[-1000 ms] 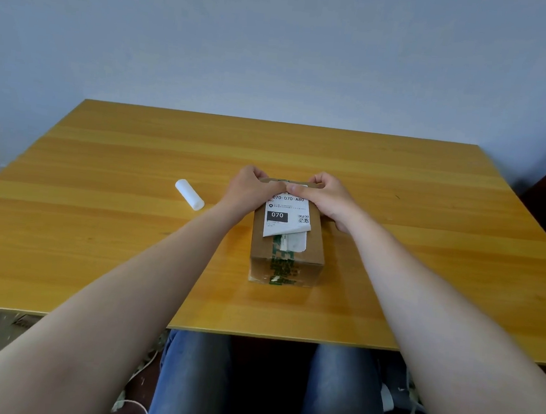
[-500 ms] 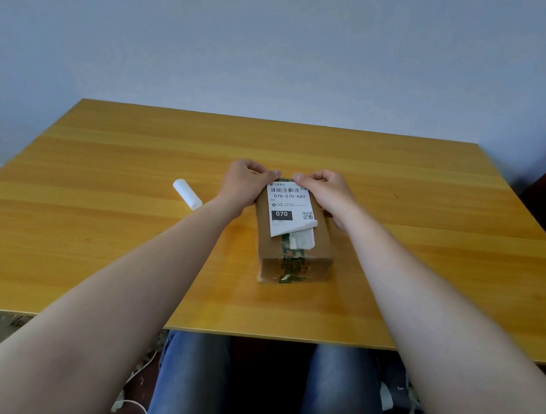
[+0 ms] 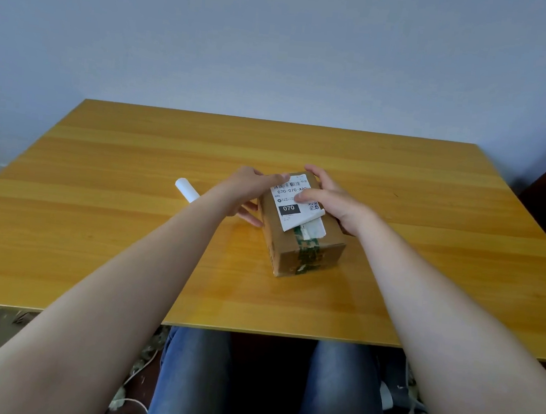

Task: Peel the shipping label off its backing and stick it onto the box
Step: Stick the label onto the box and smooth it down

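The left hand presses straight fingers on the shipping label; the right hand, just beside it, grips the box, thumb on that label.

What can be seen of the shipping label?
The shipping label is white paper printed with a barcode, a black 070 block and a QR code. It lies on top of the cardboard box, near edge curling up. The right hand presses it with the thumb; the left hand touches its far corner.
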`<state>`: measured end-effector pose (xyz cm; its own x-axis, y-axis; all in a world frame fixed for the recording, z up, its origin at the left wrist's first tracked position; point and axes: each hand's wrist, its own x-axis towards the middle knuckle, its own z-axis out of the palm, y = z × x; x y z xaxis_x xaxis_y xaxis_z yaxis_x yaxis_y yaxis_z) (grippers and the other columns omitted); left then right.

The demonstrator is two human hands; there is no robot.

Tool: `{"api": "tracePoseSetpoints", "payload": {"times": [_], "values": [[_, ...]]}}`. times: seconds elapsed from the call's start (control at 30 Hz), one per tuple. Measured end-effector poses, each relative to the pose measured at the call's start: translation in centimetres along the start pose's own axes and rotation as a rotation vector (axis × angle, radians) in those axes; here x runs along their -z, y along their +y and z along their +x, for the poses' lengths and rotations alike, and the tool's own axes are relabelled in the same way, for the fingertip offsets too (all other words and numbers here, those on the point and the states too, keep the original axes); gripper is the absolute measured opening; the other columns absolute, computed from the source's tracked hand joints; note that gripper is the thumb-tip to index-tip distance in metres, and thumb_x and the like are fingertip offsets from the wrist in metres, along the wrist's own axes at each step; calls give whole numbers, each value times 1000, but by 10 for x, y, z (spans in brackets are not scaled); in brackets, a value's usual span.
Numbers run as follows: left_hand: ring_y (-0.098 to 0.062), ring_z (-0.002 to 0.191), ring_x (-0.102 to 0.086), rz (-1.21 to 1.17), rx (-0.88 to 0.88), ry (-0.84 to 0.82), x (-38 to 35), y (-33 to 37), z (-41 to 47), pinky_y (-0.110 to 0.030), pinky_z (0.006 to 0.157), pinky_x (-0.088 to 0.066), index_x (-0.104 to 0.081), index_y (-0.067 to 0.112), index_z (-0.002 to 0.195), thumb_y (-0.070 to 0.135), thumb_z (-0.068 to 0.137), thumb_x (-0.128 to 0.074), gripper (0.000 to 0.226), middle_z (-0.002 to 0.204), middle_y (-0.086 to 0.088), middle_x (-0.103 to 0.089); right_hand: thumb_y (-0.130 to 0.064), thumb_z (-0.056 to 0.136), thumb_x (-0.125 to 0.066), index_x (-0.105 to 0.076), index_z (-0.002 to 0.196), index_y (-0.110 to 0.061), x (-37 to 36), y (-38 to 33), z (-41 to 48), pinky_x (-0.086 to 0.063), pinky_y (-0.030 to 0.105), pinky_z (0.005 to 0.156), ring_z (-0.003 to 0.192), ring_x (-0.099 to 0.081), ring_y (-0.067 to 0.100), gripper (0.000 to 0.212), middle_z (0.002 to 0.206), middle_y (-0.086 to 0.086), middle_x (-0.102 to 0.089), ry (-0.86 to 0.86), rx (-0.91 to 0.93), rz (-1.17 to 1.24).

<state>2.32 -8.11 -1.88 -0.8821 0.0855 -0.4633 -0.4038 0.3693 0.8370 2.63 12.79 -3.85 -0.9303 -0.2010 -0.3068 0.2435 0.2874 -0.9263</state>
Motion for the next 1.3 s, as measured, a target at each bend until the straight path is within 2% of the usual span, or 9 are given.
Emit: {"api": "tracePoseSetpoints", "payload": {"times": [0.2,0.33,0.4,0.53,0.6,0.8,1.03,1.17,1.3], "values": [[-25,107,-73,-65,-177,84,-4,-7,6,-52,79,-67,-42,15,157,36,90,-82,81,123,-9,-72,-5,90,-78,-21,163,-35,0,6,-3,-58,33,75,98,-71,19,98,119,-4,-68,-31,-16,8],[-19,100,-74,-104,-276,85,-5,-11,3,-37,78,-65,-42,17,159,21,92,-82,78,127,-6,-64,-5,85,-83,-14,165,-34,1,7,-5,-55,28,74,103,-67,14,109,129,0,-65,-30,-22,13],[-19,105,-73,-100,-310,67,-5,-14,5,-32,79,-63,-43,19,159,19,88,-85,81,140,-8,-60,-9,82,-87,-16,163,-33,0,7,-4,-55,26,72,103,-67,14,110,135,5,-64,-10,-21,8],[-22,130,-62,-29,-335,2,-4,-19,6,-41,108,-55,-39,20,162,21,82,-90,95,154,-7,-52,-18,79,-92,-27,155,-31,-2,7,-2,-56,24,69,100,-68,14,100,130,6,-66,40,-16,-16],[-20,136,-56,1,-350,15,-5,-20,5,-37,111,-50,-34,19,164,23,84,-89,97,158,-5,-49,-22,78,-93,-30,151,-30,-2,7,0,-55,25,72,103,-67,14,97,129,5,-66,51,-19,-34],[-22,133,-57,48,-357,91,-11,-20,11,-38,106,-53,-37,20,162,31,84,-89,95,158,-2,-46,-28,74,-95,-35,142,-32,0,7,4,-55,29,81,112,-66,18,91,129,3,-65,67,-27,-75],[-18,114,-65,1,-345,126,-14,-19,14,-32,87,-57,-51,18,147,30,83,-89,75,129,5,-55,-40,66,-99,-39,139,-25,4,4,9,-55,39,101,117,-65,20,95,131,1,-65,105,-65,-140],[-11,97,-66,5,-334,146,-14,-17,13,-24,70,-53,-57,18,139,31,84,-88,64,110,15,-54,-45,67,-98,-47,135,-20,2,-5,6,-55,35,79,111,-67,19,89,124,2,-69,115,-102,-188],[-6,82,-67,24,-305,158,-14,-14,12,-23,57,-50,-60,17,130,30,87,-86,52,102,9,-58,-45,73,-94,-66,121,-17,-1,-12,1,-59,32,63,85,-75,17,63,99,2,-80,93,-174,-182]]}}
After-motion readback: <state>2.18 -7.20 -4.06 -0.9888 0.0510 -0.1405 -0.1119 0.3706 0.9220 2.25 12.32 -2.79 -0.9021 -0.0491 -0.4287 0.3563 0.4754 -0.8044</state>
